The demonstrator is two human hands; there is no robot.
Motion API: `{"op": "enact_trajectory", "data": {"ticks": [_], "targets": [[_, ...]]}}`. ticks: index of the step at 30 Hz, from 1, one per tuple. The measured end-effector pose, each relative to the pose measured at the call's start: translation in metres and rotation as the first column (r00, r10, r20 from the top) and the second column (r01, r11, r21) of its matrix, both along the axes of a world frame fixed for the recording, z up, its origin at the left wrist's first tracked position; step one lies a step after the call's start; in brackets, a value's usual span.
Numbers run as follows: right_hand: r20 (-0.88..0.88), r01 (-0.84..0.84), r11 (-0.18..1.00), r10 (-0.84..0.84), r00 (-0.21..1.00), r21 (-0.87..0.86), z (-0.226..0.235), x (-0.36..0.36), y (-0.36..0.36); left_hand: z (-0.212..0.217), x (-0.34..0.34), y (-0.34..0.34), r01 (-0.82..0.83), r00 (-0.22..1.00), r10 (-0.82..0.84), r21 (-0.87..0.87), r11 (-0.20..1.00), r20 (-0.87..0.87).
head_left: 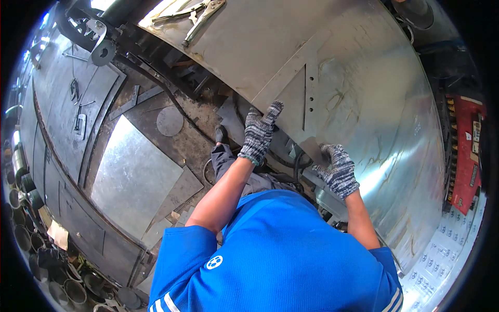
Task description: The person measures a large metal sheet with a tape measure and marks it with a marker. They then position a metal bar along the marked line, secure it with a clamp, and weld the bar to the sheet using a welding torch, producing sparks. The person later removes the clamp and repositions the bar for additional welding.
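A flat metal set square (294, 106), triangular with a triangular cutout and a row of small holes along one side, lies over a large shiny metal sheet (374, 109). At its near-left edge my left hand (260, 132), in a grey-and-white knit glove, is closed, thumb on top and the other fingers partly hidden. My right hand (339, 170), gloved alike, is closed at the set square's near corner, by the sheet's near edge. The fingertips under the metal are out of sight.
Locking pliers (200, 18) rest on the sheet's far left. A cut metal plate (138, 177) and a metal disc (170, 121) lie on the floor to the left. A dark workbench (73, 99) with clamps stands beyond. On the right is a red case (466, 156).
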State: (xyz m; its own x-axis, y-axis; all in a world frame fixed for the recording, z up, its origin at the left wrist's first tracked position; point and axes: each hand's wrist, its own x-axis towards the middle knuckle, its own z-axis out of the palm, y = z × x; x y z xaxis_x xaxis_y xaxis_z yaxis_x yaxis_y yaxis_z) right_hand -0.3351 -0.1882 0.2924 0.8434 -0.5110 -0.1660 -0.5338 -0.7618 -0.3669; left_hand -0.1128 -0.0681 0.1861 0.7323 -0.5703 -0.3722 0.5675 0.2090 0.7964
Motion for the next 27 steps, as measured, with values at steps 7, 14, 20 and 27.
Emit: {"op": "enact_trajectory", "data": {"ticks": [7,14,20,27], "targets": [[0.089,-0.057,0.993,0.066,0.994,-0.101,-0.009,-0.011,-0.003,-0.002,0.010,-0.011,-0.043,0.940,-0.004,0.131,0.990,0.341],[0.106,0.185,0.982,-0.179,0.978,-0.046,0.011,-0.062,-0.043,-0.007,0.016,-0.012,-0.084,0.945,0.047,0.100,0.991,0.324],[0.220,-0.037,0.975,0.087,0.972,-0.220,-0.016,-0.059,-0.014,-0.033,0.028,-0.011,-0.063,0.829,-0.035,0.155,0.986,0.558],[0.300,0.020,0.978,0.043,0.953,-0.205,-0.033,-0.046,-0.006,-0.049,0.039,-0.007,-0.184,0.414,-0.172,0.267,0.946,0.894]]}}
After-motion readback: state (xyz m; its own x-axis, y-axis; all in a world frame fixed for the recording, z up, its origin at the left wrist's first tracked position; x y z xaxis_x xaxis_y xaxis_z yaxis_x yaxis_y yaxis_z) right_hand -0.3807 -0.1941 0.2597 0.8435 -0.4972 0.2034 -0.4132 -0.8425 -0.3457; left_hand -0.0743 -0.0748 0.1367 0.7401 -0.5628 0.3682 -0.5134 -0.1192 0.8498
